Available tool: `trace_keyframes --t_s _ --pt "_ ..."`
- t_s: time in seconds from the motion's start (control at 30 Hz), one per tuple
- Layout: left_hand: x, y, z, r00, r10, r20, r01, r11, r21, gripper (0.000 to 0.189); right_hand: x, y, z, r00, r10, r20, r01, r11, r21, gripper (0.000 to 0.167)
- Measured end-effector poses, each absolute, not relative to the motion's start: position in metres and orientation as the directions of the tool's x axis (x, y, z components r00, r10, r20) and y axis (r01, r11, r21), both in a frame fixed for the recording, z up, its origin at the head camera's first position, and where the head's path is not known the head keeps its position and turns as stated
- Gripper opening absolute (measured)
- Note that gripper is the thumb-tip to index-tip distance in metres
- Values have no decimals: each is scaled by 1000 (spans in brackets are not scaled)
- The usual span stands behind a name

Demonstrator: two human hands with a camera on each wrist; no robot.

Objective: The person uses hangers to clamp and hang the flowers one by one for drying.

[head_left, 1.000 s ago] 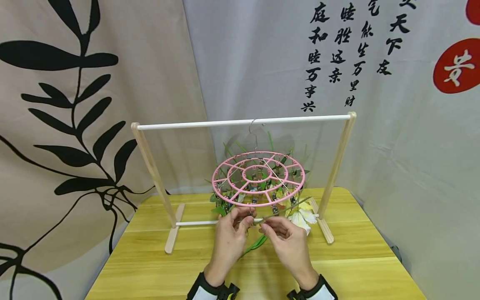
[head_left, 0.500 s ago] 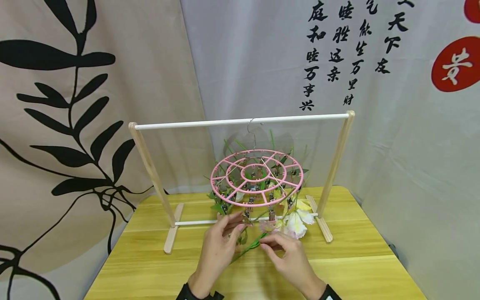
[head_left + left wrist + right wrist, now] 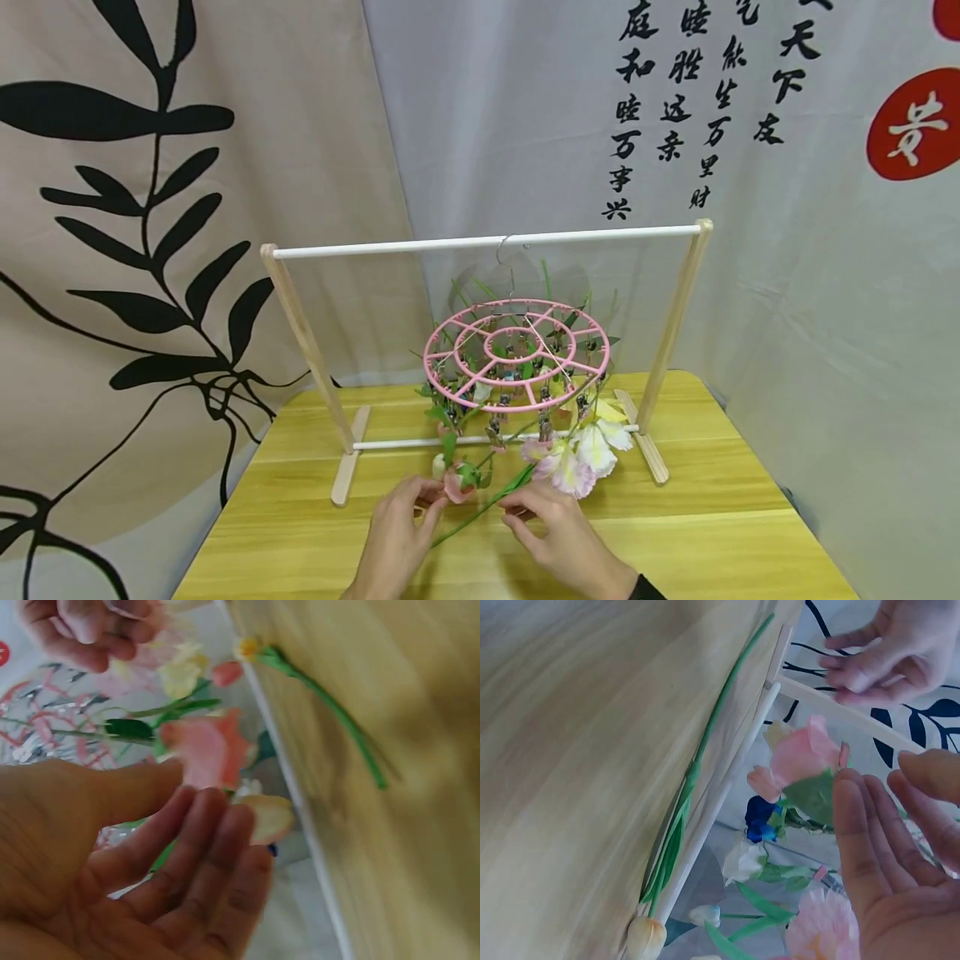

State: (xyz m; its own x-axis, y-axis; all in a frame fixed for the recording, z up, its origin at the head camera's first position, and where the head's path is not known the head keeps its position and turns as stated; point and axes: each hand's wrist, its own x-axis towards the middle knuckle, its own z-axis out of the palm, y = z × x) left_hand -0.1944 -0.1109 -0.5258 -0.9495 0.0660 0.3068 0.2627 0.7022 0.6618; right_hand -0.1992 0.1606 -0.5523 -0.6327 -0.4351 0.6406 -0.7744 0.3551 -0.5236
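A pink rose (image 3: pixel 459 483) hangs head down from the front of the round pink clip hanger (image 3: pixel 517 408). My left hand (image 3: pixel 397 533) is beside the rose, its fingertips close to the petals in the head view. In the left wrist view its fingers (image 3: pixel 199 855) are extended and loose. My right hand (image 3: pixel 558 529) hovers right of the rose, over a green-stemmed tulip (image 3: pixel 487 504) lying on the table. The right wrist view shows that tulip's pale orange bloom (image 3: pixel 646 937), and the right fingers (image 3: pixel 855 840) nearly straight and holding nothing.
The hanger hooks on the white rail (image 3: pixel 390 248) of a wooden stand (image 3: pixel 307 333). Pale pink-and-yellow flowers (image 3: pixel 570 471) and a white one hang from its clips at right. A blue flower (image 3: pixel 761 817) hangs behind. Table (image 3: pixel 720 500) wood surrounds the stand; printed cloth hangs behind.
Both hands have come away from the hanger's front clips toward the near side, the left also leftward. The stem the hands were handling is let go, and the rose now hangs in sight.
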Motion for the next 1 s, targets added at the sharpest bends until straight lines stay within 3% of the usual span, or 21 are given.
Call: trace_keyframes --t_s 0.13,0.43,0.83,1.0 --pt "-196 -121 -544 -963 132 236 248 781 573 17 -198 155 -556 -631 -467 620 -776 368 -512 28" --pt "-202 -130 -564 -983 174 63 181 835 520 21 -198 143 -562 -696 -554 457 -708 421 -567 23" --pt "-200 -131 -569 -976 209 63 213 847 487 22 -202 128 -564 -720 -605 341 -682 523 -511 22" --pt "-198 -132 -564 -969 243 50 235 832 502 20 -202 124 -566 -706 -607 364 -705 556 -439 28"
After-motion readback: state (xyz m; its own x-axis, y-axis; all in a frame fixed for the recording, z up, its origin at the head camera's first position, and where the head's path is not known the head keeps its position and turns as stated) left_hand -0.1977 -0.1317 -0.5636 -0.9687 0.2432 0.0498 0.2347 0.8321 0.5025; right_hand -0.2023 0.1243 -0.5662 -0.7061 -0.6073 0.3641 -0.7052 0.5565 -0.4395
